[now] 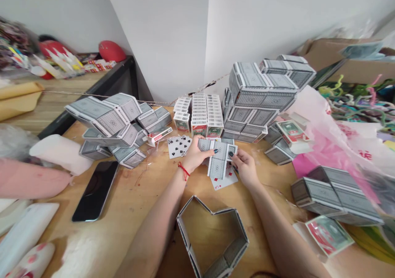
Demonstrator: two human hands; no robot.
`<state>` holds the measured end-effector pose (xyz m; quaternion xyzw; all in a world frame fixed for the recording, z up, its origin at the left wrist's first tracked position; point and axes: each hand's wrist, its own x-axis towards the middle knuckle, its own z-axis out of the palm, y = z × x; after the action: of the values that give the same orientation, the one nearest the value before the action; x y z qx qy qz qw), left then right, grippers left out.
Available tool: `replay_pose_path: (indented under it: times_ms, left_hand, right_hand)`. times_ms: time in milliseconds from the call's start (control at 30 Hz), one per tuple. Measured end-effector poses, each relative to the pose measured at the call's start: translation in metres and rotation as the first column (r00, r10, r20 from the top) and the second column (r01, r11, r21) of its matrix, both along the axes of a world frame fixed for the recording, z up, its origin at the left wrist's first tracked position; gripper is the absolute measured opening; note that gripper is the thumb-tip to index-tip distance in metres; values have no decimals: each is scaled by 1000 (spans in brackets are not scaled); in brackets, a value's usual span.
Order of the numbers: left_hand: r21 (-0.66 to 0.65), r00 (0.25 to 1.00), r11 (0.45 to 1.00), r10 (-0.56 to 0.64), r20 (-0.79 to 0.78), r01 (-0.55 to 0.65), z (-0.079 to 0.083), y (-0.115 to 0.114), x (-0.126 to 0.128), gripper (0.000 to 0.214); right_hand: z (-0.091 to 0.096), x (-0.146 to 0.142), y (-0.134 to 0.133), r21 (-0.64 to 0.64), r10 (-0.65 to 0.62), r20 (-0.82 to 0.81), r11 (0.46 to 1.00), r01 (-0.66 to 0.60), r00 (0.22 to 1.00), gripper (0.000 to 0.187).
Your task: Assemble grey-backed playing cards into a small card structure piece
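Note:
Between my hands is a piece made of grey-backed playing cards (218, 164), with card panels joined at angles. My left hand (199, 152) grips its left side, thumb laid over the front. My right hand (245, 167) pinches its right edge between thumb and fingers. Under it, a loose playing card (224, 182) with red diamonds lies face up on the table. Left of my left hand are face-up spade cards (179, 147). Nearer me, between my forearms, stands a heart-shaped frame of folded cards (212, 213).
Rows of card boxes (199, 115) stand at the back. Stacked card shapes rise at left (101, 115) and right (259, 88), with another card shape (336, 191) at front right. A phone (96, 191) lies at left, an opened card box (328, 234) at right.

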<state>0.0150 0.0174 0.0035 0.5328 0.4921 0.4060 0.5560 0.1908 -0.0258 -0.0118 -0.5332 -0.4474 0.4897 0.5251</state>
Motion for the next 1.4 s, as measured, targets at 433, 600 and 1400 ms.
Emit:
replay_pose_path:
  times_ms: [433, 600, 1400]
  left_hand:
    - [68, 998, 998, 2, -70, 2, -6, 2, 0, 51]
    - [116, 993, 993, 18, -116, -4, -8, 2, 1, 50]
    - [91, 990, 995, 53, -128, -42, 9, 0, 0, 36]
  right_hand:
    - [-2, 1, 1, -14, 19, -8, 1000, -20, 1000, 29]
    - [5, -1, -1, -28, 33, -35, 999, -34, 999, 29]
    - [7, 9, 2, -117, 176, 75, 979, -166, 982, 21]
